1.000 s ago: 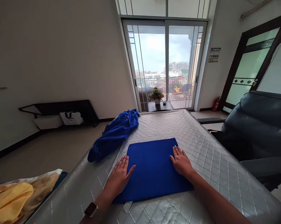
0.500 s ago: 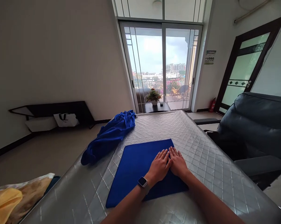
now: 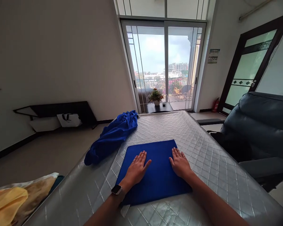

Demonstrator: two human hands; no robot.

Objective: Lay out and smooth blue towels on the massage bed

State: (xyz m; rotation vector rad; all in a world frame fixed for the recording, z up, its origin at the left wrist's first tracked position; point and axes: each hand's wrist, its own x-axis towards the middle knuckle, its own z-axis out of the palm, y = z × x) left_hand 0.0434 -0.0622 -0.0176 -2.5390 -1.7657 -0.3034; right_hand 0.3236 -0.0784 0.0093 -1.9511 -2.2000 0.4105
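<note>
A folded blue towel (image 3: 155, 179) lies flat on a mattress (image 3: 202, 157) wrapped in clear plastic. My left hand (image 3: 136, 169) rests palm down on the towel's left half, fingers stretched out; a smartwatch sits on that wrist. My right hand (image 3: 179, 163) lies flat on the towel's right edge, fingers also extended. Neither hand holds anything. A second blue towel (image 3: 113, 135), crumpled, hangs over the mattress's far left edge.
A dark leather armchair (image 3: 261, 128) stands close on the right. A yellow and white cloth heap (image 3: 16, 201) sits at lower left. Beyond the mattress are a small table with a potted plant (image 3: 156, 96) and glass balcony doors.
My left hand swept from the towel's left edge across to my right hand, then slid back to the left half. The right hand stayed in place.
</note>
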